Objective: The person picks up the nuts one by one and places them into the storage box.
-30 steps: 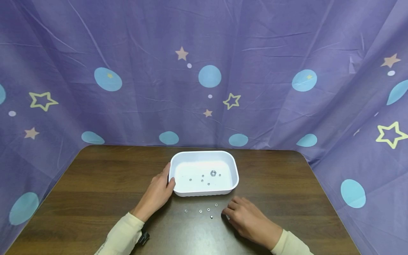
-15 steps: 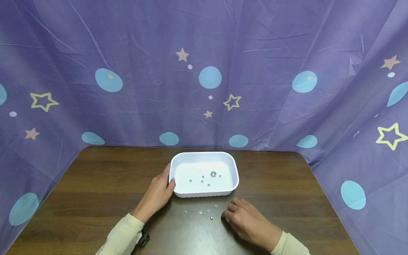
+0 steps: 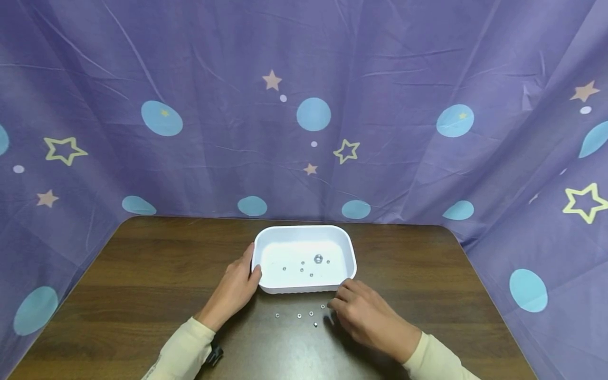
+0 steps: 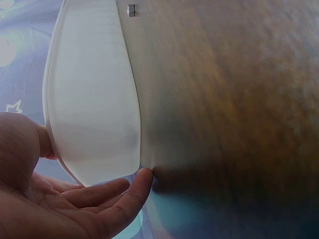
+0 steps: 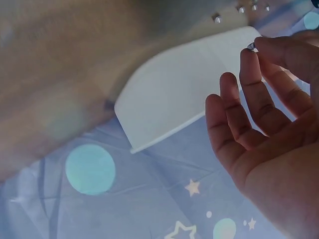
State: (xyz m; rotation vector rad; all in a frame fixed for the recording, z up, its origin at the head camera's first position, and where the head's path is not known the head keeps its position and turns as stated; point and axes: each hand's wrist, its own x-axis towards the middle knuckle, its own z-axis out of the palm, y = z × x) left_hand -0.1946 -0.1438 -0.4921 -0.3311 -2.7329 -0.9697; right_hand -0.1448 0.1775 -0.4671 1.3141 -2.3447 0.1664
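Note:
At its left end the white plastic tray is held by my left hand, thumb over the rim and fingers along the outer wall. My right hand is raised by the tray's front right corner. In the right wrist view a small metal nut is pinched between thumb and a fingertip, the other fingers loosely bent. Inside the tray lie a large hex nut and several small nuts. More small nuts are scattered on the table in front of it.
The brown wooden table runs back to a purple curtain printed with stars and blue spots. A dark strap-like object shows at the left wrist beside the cream sleeve.
My right hand has risen off the table and moved slightly forward to the tray's front right corner, with the small nut between its fingers. The left hand and tray have stayed put.

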